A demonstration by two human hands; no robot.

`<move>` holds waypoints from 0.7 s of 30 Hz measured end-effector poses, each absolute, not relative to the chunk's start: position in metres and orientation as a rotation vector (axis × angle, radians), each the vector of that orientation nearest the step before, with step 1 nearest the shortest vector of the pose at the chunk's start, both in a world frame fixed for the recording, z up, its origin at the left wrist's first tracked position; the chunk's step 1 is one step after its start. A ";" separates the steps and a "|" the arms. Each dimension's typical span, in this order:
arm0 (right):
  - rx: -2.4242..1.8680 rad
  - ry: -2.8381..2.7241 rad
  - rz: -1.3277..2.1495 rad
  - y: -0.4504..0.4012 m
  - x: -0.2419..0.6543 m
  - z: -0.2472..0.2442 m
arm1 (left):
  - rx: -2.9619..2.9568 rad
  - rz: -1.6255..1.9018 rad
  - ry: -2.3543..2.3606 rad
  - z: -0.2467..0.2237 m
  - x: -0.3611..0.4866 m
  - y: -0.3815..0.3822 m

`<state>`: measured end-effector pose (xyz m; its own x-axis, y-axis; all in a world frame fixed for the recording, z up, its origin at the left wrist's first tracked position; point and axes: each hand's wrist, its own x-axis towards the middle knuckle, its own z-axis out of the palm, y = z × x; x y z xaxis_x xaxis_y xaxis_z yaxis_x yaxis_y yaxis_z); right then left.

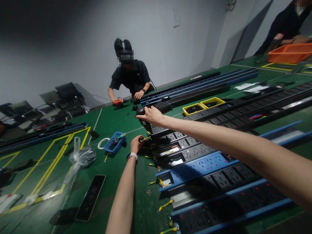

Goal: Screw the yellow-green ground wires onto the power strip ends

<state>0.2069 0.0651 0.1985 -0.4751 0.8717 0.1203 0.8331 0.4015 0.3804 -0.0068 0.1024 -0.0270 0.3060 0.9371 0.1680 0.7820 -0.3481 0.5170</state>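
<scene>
My right hand is closed around a black power tool, held above the ends of the power strips; its exact kind is hard to make out. Lower and to the left, my left hand pinches a yellow-green wire at the end of one strip. Black power strips and a blue power strip lie side by side to the right of my left hand. More short yellow-green wires with ring terminals stick out of their near ends.
A blue bin, a plastic bag and a phone lie left on the green table. Yellow bins stand among the strips. Across the table a co-worker holds a red power tool. An orange crate is far right.
</scene>
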 end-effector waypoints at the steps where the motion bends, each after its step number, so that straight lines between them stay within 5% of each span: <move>1: 1.541 2.551 0.593 0.065 0.205 0.200 | 2.243 0.640 1.546 -0.028 -0.007 0.103; 21: 1.558 2.526 0.686 0.068 0.207 0.192 | 2.257 0.636 1.549 -0.029 -0.008 0.103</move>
<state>0.2066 0.0684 0.1919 -0.4733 0.8679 0.1506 0.8248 0.3766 0.4217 -0.0075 0.1033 -0.0286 0.3095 0.9348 0.1742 0.7876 -0.3547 0.5038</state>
